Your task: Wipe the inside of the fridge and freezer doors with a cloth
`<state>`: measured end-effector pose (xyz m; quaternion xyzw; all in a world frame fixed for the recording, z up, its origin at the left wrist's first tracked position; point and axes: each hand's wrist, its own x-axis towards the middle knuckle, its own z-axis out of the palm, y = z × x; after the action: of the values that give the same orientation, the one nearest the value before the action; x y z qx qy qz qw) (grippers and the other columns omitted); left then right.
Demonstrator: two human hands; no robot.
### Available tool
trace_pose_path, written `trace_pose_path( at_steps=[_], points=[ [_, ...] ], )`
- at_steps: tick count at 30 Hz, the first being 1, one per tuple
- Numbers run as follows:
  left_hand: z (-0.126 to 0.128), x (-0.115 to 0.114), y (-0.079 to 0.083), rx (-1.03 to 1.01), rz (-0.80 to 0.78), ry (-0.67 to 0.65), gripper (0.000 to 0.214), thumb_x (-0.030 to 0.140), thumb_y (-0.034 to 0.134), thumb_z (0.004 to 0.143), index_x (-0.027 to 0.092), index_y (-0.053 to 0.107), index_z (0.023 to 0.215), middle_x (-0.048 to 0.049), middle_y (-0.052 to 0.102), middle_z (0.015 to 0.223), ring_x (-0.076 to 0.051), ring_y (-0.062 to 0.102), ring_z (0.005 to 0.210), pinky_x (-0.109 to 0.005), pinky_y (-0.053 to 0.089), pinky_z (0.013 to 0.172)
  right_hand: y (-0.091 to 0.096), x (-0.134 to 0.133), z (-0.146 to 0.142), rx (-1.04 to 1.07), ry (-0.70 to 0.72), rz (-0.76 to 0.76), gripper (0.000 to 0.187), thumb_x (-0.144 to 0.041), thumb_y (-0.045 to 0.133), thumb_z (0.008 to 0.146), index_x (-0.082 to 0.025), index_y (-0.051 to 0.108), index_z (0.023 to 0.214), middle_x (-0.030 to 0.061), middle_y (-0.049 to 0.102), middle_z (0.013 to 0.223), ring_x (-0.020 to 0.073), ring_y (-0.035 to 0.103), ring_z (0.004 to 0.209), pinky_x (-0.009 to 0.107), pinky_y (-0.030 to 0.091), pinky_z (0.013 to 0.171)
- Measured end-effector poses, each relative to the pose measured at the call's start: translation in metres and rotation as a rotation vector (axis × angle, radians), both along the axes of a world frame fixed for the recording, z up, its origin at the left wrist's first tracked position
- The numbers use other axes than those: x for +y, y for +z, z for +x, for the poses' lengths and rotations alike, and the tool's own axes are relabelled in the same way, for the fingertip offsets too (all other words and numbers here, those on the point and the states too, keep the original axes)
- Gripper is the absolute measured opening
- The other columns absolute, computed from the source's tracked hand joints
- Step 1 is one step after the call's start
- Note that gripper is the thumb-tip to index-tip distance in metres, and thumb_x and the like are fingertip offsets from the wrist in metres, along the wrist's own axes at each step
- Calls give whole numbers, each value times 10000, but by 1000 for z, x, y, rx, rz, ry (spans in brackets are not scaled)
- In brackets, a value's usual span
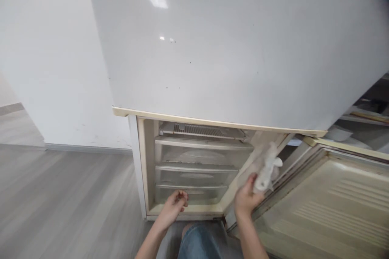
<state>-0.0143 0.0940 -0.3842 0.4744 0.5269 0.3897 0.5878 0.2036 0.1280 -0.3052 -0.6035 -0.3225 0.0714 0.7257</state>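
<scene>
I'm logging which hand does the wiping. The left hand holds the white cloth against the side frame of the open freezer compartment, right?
Not quite: the head view shows the right hand holding the white cloth against the freezer compartment's side frame. The left hand holds no cloth.

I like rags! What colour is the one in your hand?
White, the cloth in the right hand; head view.

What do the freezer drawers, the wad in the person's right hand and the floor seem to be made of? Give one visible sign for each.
Freezer drawers: probably translucent plastic, since their fronts look cloudy and see-through.
Wad in the right hand: looks like soft white cloth or paper, crumpled into folds; which one is unclear.
Floor: wood-look planks, grey with streaky grain, possibly laminate or vinyl.
</scene>
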Motion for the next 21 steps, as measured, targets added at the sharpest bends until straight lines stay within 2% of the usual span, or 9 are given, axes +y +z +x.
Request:
trace_pose_path(
  at_steps=[2, 5, 9, 11, 13, 15, 17, 19, 21],
  points=[
    [5, -6, -16, 12, -51, -6, 294, 475, 453, 728, 206, 496, 837, -33, 572, 932, -149, 597, 812, -292, 443, 740, -8, 22, -13, -368, 34, 3, 687, -383, 376, 904, -22, 229, 1469, 214, 227, 1537, 288, 174, 1443, 438, 180, 1171],
    [8, -7, -38, 61, -61, 1, 248, 414, 449, 717, 201, 506, 830, -46, 593, 904, -158, 603, 762, -303, 445, 700, -21, 49, -54, -681, 133, -33, 657, -259, 298, 899, -36, 145, 1498, 212, 105, 1567, 334, -27, 1453, 539, 114, 1158],
    [8, 3, -60, 139, 5, 51, 145, 277, 456, 682, 195, 518, 784, -56, 612, 811, -182, 575, 717, -336, 448, 706, -28, 56, -131, -862, 316, -24, 696, -204, 363, 837, -127, 203, 1510, 159, 191, 1561, 367, -56, 1447, 640, 105, 1116],
    [8, 8, -68, 168, 18, 75, 143, 239, 467, 663, 196, 520, 789, -71, 638, 798, -210, 584, 747, -351, 459, 725, -25, 50, -165, -997, 464, -36, 754, -180, 420, 790, -179, 214, 1515, 102, 212, 1566, 368, -6, 1450, 630, 128, 1116],
    [8, 12, -74, 196, 18, 91, 162, 212, 482, 645, 195, 519, 802, -97, 667, 827, -239, 598, 801, -365, 470, 749, -19, 44, -186, -1156, 628, -36, 801, -168, 446, 767, -236, 187, 1522, 29, 203, 1574, 335, 81, 1452, 557, 195, 1128],
    [6, 13, -76, 217, 28, 89, 174, 210, 476, 647, 190, 517, 814, -116, 677, 851, -250, 604, 815, -373, 473, 752, -13, 40, -189, -1287, 760, -23, 806, -156, 434, 780, -275, 149, 1524, -29, 196, 1573, 264, 202, 1433, 435, 277, 1120],
    [3, 13, -75, 228, 55, 67, 161, 239, 450, 675, 188, 520, 811, -112, 666, 846, -239, 602, 790, -368, 467, 740, -12, 41, -175, -1354, 810, -24, 808, -123, 412, 780, -286, 141, 1523, -54, 217, 1562, 210, 305, 1390, 353, 323, 1091],
    [-1, 13, -72, 238, 80, 52, 165, 285, 425, 707, 188, 516, 805, -103, 640, 837, -224, 593, 769, -360, 461, 731, -17, 44, -147, -1364, 804, -48, 823, -101, 422, 749, -293, 190, 1515, -53, 264, 1546, 213, 352, 1361, 358, 323, 1085],
    [-5, 13, -70, 248, 92, 52, 192, 326, 413, 726, 187, 513, 812, -102, 619, 845, -215, 586, 765, -354, 455, 731, -28, 48, -110, -1336, 778, -112, 830, -100, 452, 700, -295, 286, 1490, -27, 324, 1522, 259, 386, 1335, 418, 303, 1087]
  ],
)
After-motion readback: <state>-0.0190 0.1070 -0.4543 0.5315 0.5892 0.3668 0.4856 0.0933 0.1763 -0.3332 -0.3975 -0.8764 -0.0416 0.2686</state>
